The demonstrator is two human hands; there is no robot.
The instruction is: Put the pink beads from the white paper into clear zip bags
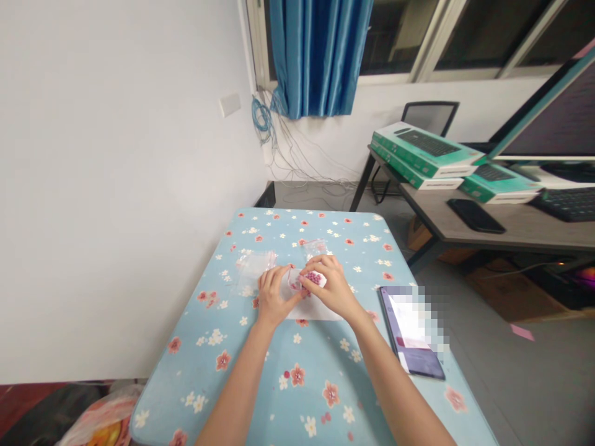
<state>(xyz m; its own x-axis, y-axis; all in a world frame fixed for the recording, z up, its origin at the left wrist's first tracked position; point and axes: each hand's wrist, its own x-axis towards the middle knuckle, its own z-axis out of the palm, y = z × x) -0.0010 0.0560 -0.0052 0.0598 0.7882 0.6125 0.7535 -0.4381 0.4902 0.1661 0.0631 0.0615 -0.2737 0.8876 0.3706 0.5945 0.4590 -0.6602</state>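
Head view: small round pink beads (312, 279) lie over a thin white sheet (316, 311) on the blue floral desk (318, 356), between left hand (274, 294) and right hand (331, 286). I can't tell whether either grip pinches anything; a brushing finger could scatter beads.

- Beads (313, 279): small, round, pinkish-red; bunched together toward the far side of the white sheet;
- White sheet (316, 310): plain, lying flat on the flowered blue tabletop (274, 409);
- Clear piece (294, 278): see-through; just left of most beads; form too blurred to tell
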